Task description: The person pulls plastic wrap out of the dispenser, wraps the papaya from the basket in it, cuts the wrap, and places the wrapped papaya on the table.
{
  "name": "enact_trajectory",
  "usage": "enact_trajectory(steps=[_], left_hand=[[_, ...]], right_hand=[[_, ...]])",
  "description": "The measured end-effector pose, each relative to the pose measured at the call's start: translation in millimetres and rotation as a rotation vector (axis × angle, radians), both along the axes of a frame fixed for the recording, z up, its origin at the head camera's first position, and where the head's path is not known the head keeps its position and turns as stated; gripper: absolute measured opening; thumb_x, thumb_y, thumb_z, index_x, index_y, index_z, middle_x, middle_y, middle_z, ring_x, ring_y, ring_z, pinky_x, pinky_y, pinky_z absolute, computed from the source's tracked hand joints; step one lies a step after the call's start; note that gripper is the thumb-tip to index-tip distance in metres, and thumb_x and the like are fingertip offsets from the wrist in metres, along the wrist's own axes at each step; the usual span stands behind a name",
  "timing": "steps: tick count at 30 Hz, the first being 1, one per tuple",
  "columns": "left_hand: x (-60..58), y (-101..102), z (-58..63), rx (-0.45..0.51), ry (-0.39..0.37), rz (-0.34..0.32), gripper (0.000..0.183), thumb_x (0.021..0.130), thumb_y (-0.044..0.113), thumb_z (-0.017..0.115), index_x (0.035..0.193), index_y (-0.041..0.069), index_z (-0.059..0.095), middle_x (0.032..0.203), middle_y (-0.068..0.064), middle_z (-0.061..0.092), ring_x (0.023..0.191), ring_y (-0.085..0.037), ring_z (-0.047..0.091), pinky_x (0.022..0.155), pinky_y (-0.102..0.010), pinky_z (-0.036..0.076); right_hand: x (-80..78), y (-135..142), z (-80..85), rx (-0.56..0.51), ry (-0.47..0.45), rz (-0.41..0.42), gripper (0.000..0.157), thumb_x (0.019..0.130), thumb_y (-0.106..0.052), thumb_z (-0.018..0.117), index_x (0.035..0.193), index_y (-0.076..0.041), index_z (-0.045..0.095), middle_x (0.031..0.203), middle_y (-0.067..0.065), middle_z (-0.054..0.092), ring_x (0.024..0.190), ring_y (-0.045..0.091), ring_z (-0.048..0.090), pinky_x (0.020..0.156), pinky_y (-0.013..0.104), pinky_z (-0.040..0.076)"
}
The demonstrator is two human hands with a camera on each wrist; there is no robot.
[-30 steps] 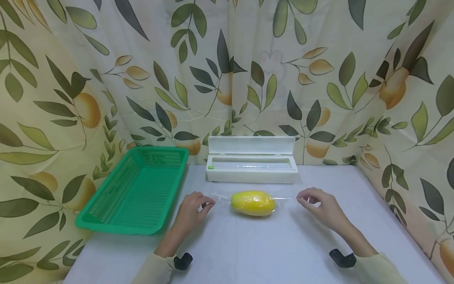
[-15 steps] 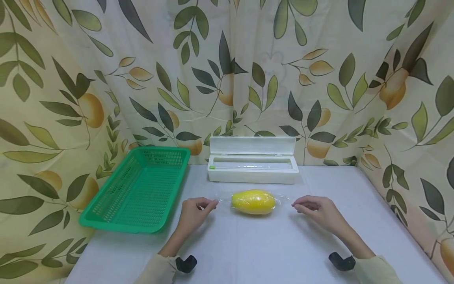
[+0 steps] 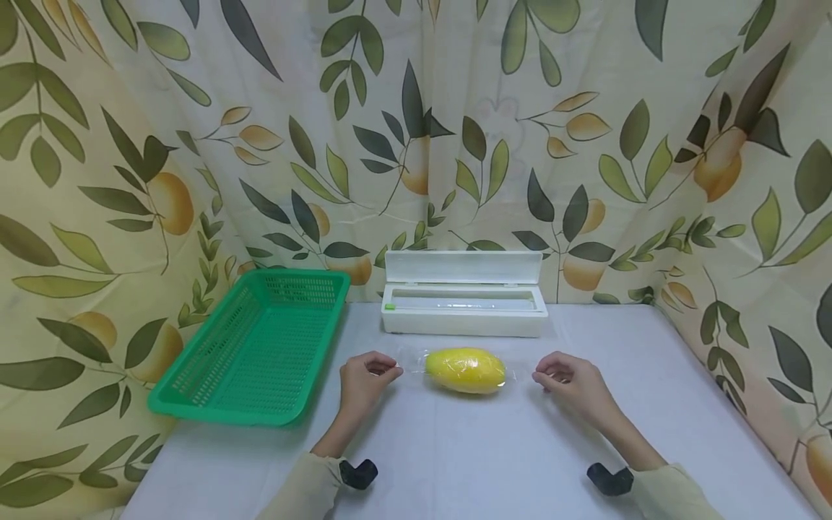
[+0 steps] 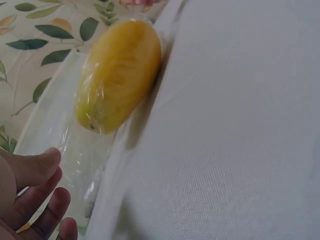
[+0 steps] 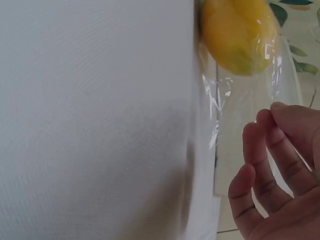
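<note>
A papaya-like yellow fruit point(image 3: 465, 370), long and oval with a greenish end, lies on the white-covered table in clear plastic wrap point(image 3: 412, 359). Loose wrap sticks out at both its ends. My left hand point(image 3: 365, 379) is left of the fruit, thumb and forefinger together at the wrap's end. On the other side my right hand point(image 3: 575, 383) pinches the opposite end between thumb and fingertips. In the left wrist view the wrap point(image 4: 82, 155) runs from the fruit point(image 4: 120, 75) down to the left thumb. The right wrist view shows the fruit point(image 5: 242, 37) just beyond the fingertips.
Behind the fruit stands a white plastic wrap dispenser point(image 3: 464, 325), its lid raised and a roll of film inside. A green perforated basket point(image 3: 260, 361) sits at the left. A leaf-patterned curtain point(image 3: 429, 144) hangs around the table's back and sides.
Both hands have come slightly inward, toward the fruit. The wrap at the right end, drawn out thin a second ago, now looks slacker. The fruit stays in place.
</note>
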State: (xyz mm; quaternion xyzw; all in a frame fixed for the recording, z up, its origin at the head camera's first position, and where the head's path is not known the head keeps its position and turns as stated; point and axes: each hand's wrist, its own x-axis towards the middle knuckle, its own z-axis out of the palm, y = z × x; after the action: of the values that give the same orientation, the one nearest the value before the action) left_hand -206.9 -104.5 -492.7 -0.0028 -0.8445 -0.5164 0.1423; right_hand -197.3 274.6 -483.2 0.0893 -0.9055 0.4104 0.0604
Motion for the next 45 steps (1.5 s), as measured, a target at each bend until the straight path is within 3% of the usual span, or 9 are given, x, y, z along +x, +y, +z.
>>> enact_trajectory(steps=[5,11,26,34,38,42,45], left_hand=[[-13.6,4,-4.5,-0.014,-0.015,-0.009,0.013,0.078,0.005,0.089,0.085,0.008,0.078,0.078,0.003,0.074,0.072,-0.011,0.066,0.068,-0.027,0.054],[-24.4,8,-13.1,-0.051,-0.03,0.0,0.014,0.076,0.004,0.09,0.084,0.007,0.079,0.075,0.002,0.073,0.067,-0.01,0.065,0.065,-0.026,0.055],[-28.2,9,-24.3,-0.117,-0.066,0.017,0.014,0.077,0.008,0.09,0.082,0.011,0.078,0.074,0.004,0.072,0.068,-0.009,0.063,0.067,-0.028,0.053],[-24.6,5,-13.4,-0.099,-0.035,-0.011,0.011,0.079,0.006,0.088,0.087,0.008,0.08,0.077,0.004,0.074,0.072,-0.011,0.063,0.07,-0.03,0.052],[-23.6,2,-8.0,-0.118,-0.015,-0.029,0.008,0.082,0.007,0.086,0.088,0.008,0.08,0.079,0.003,0.075,0.073,-0.011,0.065,0.069,-0.029,0.054],[-21.9,-2,-5.8,-0.177,0.002,-0.05,0.005,0.086,0.013,0.083,0.088,0.009,0.08,0.079,0.003,0.074,0.073,-0.011,0.064,0.067,-0.029,0.052],[-20.2,-4,-2.5,-0.258,0.016,-0.038,0.011,0.088,0.021,0.083,0.092,0.011,0.08,0.073,0.005,0.069,0.068,-0.01,0.059,0.062,-0.028,0.048]], right_hand=[[-7.5,-4,-6.8,0.054,0.007,0.011,0.008,0.091,-0.013,0.079,0.093,-0.012,0.071,0.083,-0.002,0.072,0.07,0.014,0.064,0.062,0.025,0.049],[-15.3,-9,-13.4,0.048,-0.05,0.016,0.008,0.09,-0.01,0.079,0.092,-0.011,0.071,0.086,0.001,0.073,0.062,0.016,0.063,0.056,0.025,0.047],[-18.5,-16,-16.3,0.168,-0.1,0.003,0.008,0.09,-0.014,0.079,0.091,-0.017,0.071,0.087,-0.003,0.069,0.071,0.016,0.053,0.06,0.027,0.045],[-18.9,-10,-8.5,0.176,-0.066,0.051,0.003,0.093,-0.015,0.077,0.095,-0.013,0.076,0.085,-0.007,0.071,0.075,0.016,0.055,0.064,0.026,0.047],[-18.2,-8,-0.7,0.174,-0.071,0.062,0.009,0.097,-0.016,0.072,0.103,-0.01,0.077,0.081,-0.005,0.07,0.074,0.017,0.057,0.063,0.025,0.048],[-17.7,-6,8.2,0.171,-0.055,0.056,0.015,0.098,-0.018,0.071,0.108,-0.007,0.076,0.075,0.0,0.068,0.068,0.016,0.056,0.058,0.025,0.047],[-18.9,-8,17.1,0.18,0.013,0.053,0.015,0.097,-0.016,0.072,0.109,-0.007,0.075,0.068,0.001,0.063,0.062,0.016,0.052,0.054,0.024,0.042]])
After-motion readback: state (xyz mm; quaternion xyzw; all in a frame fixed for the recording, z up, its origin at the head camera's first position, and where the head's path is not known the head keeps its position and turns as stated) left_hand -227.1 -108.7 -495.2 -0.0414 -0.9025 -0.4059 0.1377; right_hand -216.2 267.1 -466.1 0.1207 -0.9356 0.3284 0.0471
